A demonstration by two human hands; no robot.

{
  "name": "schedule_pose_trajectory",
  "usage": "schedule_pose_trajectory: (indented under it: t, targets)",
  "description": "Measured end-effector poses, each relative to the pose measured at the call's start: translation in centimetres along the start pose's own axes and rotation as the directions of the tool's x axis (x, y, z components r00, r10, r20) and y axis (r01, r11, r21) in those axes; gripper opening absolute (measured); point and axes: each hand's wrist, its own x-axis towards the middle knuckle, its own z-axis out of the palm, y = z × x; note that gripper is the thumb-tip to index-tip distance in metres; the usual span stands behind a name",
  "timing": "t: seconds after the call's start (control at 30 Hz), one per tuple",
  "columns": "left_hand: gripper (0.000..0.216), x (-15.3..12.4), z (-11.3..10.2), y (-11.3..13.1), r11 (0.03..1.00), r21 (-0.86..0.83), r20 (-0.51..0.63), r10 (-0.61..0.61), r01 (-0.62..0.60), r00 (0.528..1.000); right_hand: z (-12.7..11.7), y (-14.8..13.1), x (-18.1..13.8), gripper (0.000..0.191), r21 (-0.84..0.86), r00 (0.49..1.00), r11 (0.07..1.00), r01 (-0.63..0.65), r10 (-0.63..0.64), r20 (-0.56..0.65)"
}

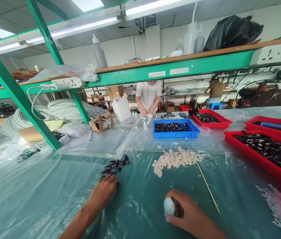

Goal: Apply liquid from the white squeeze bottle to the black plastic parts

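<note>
My left hand (104,192) rests on the plastic-covered table (43,196), fingers curled down over small black parts at the near end of a black parts cluster (115,165); what lies under the fingers is hidden. My right hand (189,212) is wrapped round a small white bottle (168,206), thumb beneath it. A pile of small cream-coloured pieces (175,159) lies ahead of both hands. A thin wooden stick (208,188) lies just right of the right hand.
A blue tray (176,133) and red trays (260,156) hold black parts. A person in a white shirt (148,96) works across the table beside a white jerrycan (121,108). Green shelf posts (18,96) stand left, with a cardboard box (102,122).
</note>
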Motion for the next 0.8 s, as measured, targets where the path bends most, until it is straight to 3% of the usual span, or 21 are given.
schedule_pose_trajectory:
  t: [0.1,0.17,0.23,0.3,0.4,0.47,0.53,0.63,0.73,0.8]
  targets:
    - [0.005,1.2,-0.3,2.2,0.968,-0.251,-0.033,0.013,-0.021,0.999,0.0,0.2,-0.1,0.028,0.051,1.0,0.999,0.009,-0.008,-0.027]
    - [0.009,2.3,-0.1,4.9,0.872,-0.488,-0.043,0.02,-0.038,0.999,-0.1,0.4,-0.1,0.033,0.116,0.999,0.993,0.011,-0.007,-0.037]
    - [0.015,3.2,0.4,8.1,0.673,-0.739,-0.011,0.028,-0.028,1.0,-0.5,0.7,0.2,0.045,0.195,0.999,0.981,0.021,-0.013,-0.043]
    - [0.021,3.7,1.3,11.0,0.392,-0.919,0.053,0.045,0.031,0.998,-1.1,0.8,0.8,0.057,0.271,0.998,0.961,0.053,-0.041,-0.051]
    - [0.031,3.5,2.6,13.2,0.02,-0.988,0.152,0.099,0.151,0.983,-2.0,0.7,1.8,0.062,0.345,0.994,0.933,0.104,-0.084,-0.071]
    - [0.031,3.0,3.2,13.1,-0.127,-0.968,0.201,0.126,0.216,0.971,-2.3,0.7,2.2,0.059,0.368,0.994,0.925,0.099,-0.072,-0.085]
    - [0.035,2.4,3.4,12.5,-0.202,-0.947,0.227,0.136,0.251,0.964,-2.1,0.9,2.0,0.056,0.385,0.995,0.921,0.065,-0.031,-0.094]
    - [0.042,1.7,3.0,12.1,-0.242,-0.936,0.229,0.127,0.254,0.965,-1.6,1.3,0.8,0.054,0.361,0.982,0.932,0.017,0.052,-0.182]
    - [0.045,1.2,2.8,12.8,-0.246,-0.942,0.212,0.089,0.227,0.973,-1.6,1.3,-0.6,0.044,0.235,0.95,0.972,-0.007,0.08,-0.302]
    - [0.054,0.8,3.0,13.5,-0.229,-0.954,0.182,0.059,0.191,0.981,-1.9,1.1,-1.2,0.035,0.112,0.953,0.994,-0.023,0.055,-0.296]
